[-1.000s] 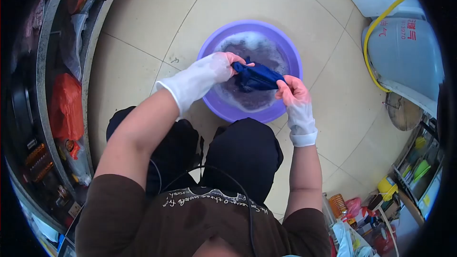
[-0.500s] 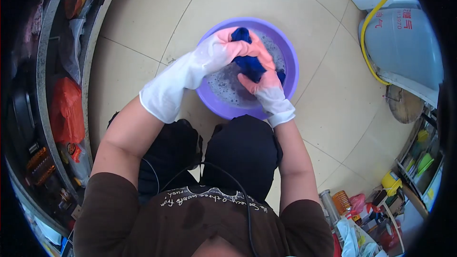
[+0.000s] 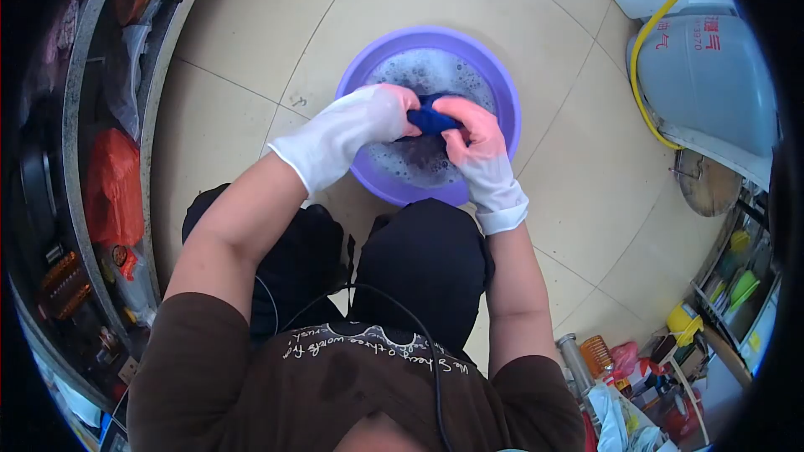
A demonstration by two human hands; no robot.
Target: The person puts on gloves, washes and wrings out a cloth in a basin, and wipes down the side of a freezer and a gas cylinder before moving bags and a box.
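Note:
A purple basin (image 3: 512, 109) of sudsy water (image 3: 427, 67) stands on the floor beyond my knees. Above the water, a dark blue wet cloth (image 3: 433, 117) is bunched between my two hands. My left hand (image 3: 394, 105), in a pink-and-white rubber glove, closes on the cloth's left end. On its right end, my right hand (image 3: 473, 130) in a matching glove grips with thumb and fingers. The cloth's exact kind cannot be made out.
A metal shelf (image 3: 151, 134) with a red plastic bag (image 3: 115, 188) runs along the left. At the right are a grey gas cylinder (image 3: 712, 75) and a yellow hose (image 3: 649, 29). Assorted bottles and bags crowd the lower right. A black cable (image 3: 402, 305) crosses my lap.
My hands have moved apart sideways and now hold opposite ends of the cloth, which is more tightly bunched. My left hand has come down from the basin's far side.

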